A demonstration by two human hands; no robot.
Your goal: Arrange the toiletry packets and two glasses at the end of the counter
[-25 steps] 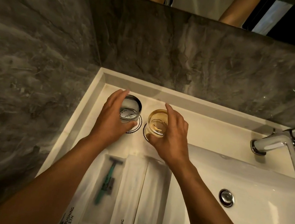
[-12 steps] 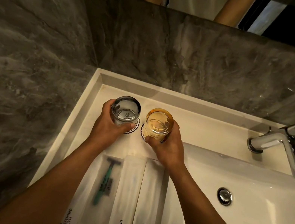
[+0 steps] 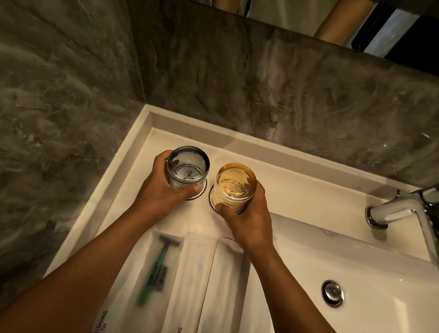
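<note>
My left hand (image 3: 156,193) grips a grey glass (image 3: 187,168), held upright over a round scalloped coaster (image 3: 199,192) at the far left end of the white counter (image 3: 297,186). Right beside it, my right hand (image 3: 250,216) grips an amber glass (image 3: 234,185) over a second coaster (image 3: 212,196). Whether the glasses touch the coasters I cannot tell. Nearer to me lie white packets side by side: a razor packet (image 3: 156,275) with a green razor, and two marked BRUSHING TEETH (image 3: 187,292) (image 3: 221,298). My left forearm covers part of another packet (image 3: 99,324).
Grey marble walls close off the counter on the left and at the back. The sink basin with its drain (image 3: 332,292) lies to the right, with a chrome faucet (image 3: 420,219) at the far right. A mirror (image 3: 300,1) hangs above.
Both hands have slid from over the glass rims down to the sides and now grip the glasses. The glasses seem slightly raised over their coasters.
</note>
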